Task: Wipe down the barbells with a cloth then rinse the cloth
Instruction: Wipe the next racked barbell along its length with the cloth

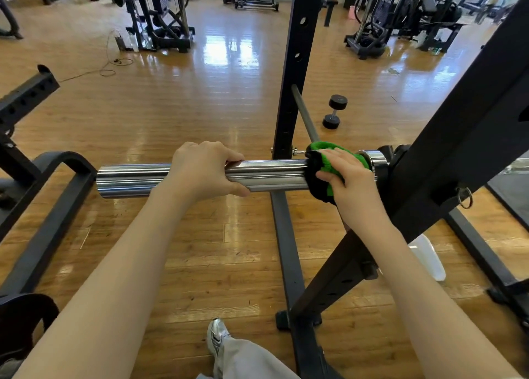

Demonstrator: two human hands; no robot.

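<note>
A: Left hand grips the chrome barbell sleeve: fingers curled over the top, thumb underneath, roughly at mid-length of the sleeve.

B: Noted. Right hand?

A: Right hand presses a green and black cloth around the sleeve. Fingers lie over the cloth, thumb on the near side, so the hand is clamped on cloth and bar together.

B: Position of the cloth on the bar?

A: Right end of the sleeve, touching the chrome collar, just left of the slanted black rack beam. Left end of the sleeve hangs free.

B: Bar orientation?

A: Sleeve runs level, left to right, across the middle of the view. A thin grey shaft angles away to the far side past the black upright post.

B: Surroundings?

A: Glossy wooden floor. One black dumbbell lies on it, far and right of the upright. A pale plastic bottle shows partly behind the right forearm, near the rack base. A silver shoe and grey trouser leg sit at the near edge. Black frame at left. Other gym machines stand far off.
</note>
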